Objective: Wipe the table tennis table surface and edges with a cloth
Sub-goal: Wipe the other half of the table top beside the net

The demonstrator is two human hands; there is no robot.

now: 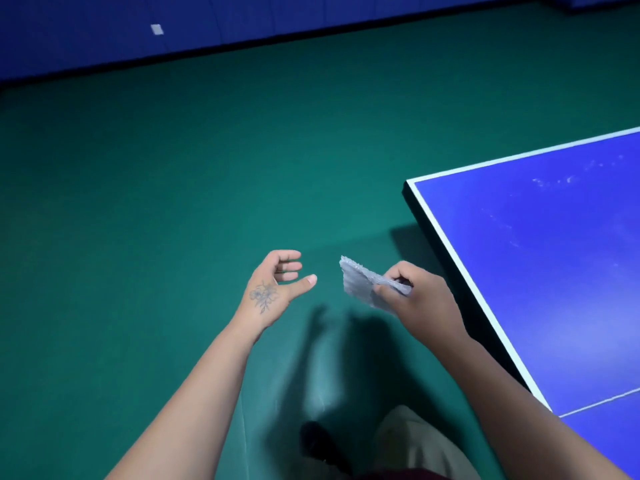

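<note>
The blue table tennis table [540,271] with white edge lines fills the right side, its corner pointing toward the middle of the view. Pale smudges mark its far surface. My right hand [420,292] holds a folded grey cloth [360,280] in the air over the floor, just left of the table's near-left edge and not touching it. My left hand [277,285], with a flower tattoo on its back, hovers a short way left of the cloth, fingers loosely spread and holding nothing.
Green sports flooring [173,202] spreads to the left and ahead. Blue barrier panels [138,32] line the far side. My leg in light trousers [412,445] and a dark shoe [320,441] show at the bottom.
</note>
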